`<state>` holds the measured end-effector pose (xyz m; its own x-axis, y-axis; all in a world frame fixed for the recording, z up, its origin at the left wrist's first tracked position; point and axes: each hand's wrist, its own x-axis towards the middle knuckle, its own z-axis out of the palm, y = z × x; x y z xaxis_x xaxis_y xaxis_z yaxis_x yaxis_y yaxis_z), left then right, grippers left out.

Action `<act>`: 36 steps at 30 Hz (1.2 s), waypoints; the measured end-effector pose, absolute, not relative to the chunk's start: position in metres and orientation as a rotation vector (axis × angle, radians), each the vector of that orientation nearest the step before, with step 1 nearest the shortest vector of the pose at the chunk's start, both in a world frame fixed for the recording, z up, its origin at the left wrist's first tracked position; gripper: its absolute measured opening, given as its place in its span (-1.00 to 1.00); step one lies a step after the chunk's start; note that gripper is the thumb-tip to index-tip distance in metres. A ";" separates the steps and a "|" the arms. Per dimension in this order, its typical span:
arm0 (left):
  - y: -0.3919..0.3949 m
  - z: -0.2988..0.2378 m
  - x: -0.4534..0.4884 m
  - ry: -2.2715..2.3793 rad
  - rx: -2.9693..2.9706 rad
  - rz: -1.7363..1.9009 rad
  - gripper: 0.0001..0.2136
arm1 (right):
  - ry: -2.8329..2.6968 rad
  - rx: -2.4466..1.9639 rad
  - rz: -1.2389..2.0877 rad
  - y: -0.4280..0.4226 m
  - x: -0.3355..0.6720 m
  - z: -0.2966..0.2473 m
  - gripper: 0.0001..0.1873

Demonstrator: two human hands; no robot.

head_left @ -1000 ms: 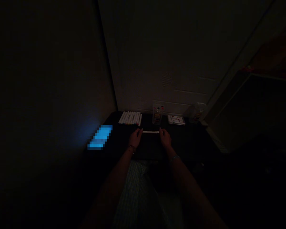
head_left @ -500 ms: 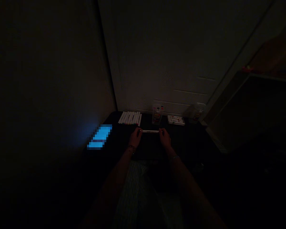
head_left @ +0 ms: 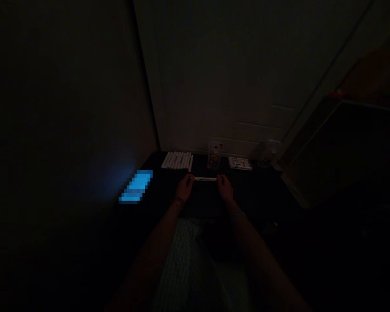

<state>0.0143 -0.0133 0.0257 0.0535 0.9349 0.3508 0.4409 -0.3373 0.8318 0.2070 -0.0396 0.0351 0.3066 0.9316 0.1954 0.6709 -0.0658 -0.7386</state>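
Observation:
A white marker lies level between my two hands, low over the dark table. My left hand is closed on its left end, a bracelet at the wrist. On the right end, my right hand pinches it between thumb and fingers. Just beyond my left hand, several white markers lie side by side in a row, with coloured ends facing me. Behind the held marker stands a clear plastic case with a printed label and a few coloured marker ends inside. Dim light hides the finer finger detail.
Right of the case lies a flat white printed box, and farther right stands another clear container. A glowing, blurred-out screen sits at the table's left edge. A wall rises behind the dark table.
The scene looks slightly darker now. Both hands and the marker between them stay in the same place.

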 end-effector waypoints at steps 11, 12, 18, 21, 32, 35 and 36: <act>-0.018 0.033 0.016 1.434 1.841 1.210 -0.69 | -1.406 -1.831 0.407 -0.040 0.206 0.037 -0.51; -0.018 0.034 0.016 1.428 1.844 1.217 -0.69 | -1.402 -1.828 0.404 -0.040 0.206 0.037 -0.50; -0.017 0.032 0.015 1.441 1.829 1.236 -0.70 | -1.403 -1.786 0.390 -0.038 0.206 0.031 -0.50; -0.015 0.029 0.015 1.429 1.847 1.245 -0.70 | -1.408 -1.776 0.369 -0.037 0.207 0.029 -0.51; -0.014 0.026 0.014 1.454 1.857 1.203 -0.70 | -1.409 -1.848 0.396 -0.038 0.206 0.033 -0.51; -0.014 0.027 0.014 1.448 1.871 1.192 -0.70 | -1.408 -1.835 0.390 -0.038 0.206 0.034 -0.52; -0.014 0.027 0.014 1.453 1.880 1.184 -0.70 | -1.410 -1.827 0.391 -0.038 0.206 0.034 -0.52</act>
<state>0.0138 -0.0145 0.0270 0.0607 0.9388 0.3391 0.5215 -0.3195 0.7912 0.2058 -0.0383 0.0338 0.3372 0.9174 0.2113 0.6774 -0.0805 -0.7312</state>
